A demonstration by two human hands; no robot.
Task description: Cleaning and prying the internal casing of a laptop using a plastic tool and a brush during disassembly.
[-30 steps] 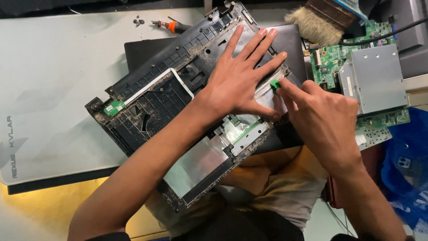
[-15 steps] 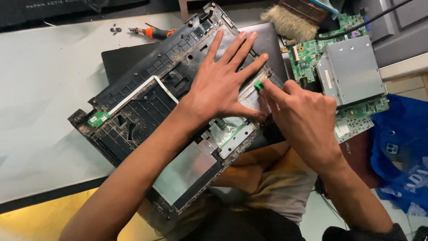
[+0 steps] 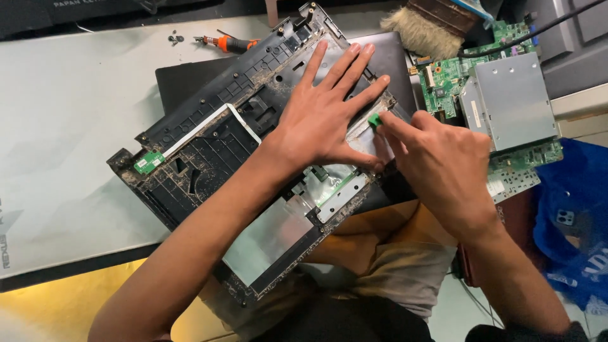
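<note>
On the white mat (image 3: 76,126), centre of the scene, the upturned black laptop casing (image 3: 209,145) lies diagonally across a dark lid panel (image 3: 183,76), its near corner overhanging the table edge above your lap. Your left hand (image 3: 326,117) is spread flat, palm down, fingers fanned toward the far right, pressing the casing still. Your right hand (image 3: 437,164) is pinched shut on a small green part (image 3: 375,120) at the casing's right edge, touching the left fingertips. Compared with the two earlier views, both hands hold the same pose; only the viewpoint has drifted, so the green part appears unfreed, and the work seems to remain at the same step. To the right lies the green circuit board (image 3: 506,107) with its metal shield; at the far edge, a brush (image 3: 424,28), an orange-handled screwdriver (image 3: 231,43) and loose screws (image 3: 173,39).
</note>
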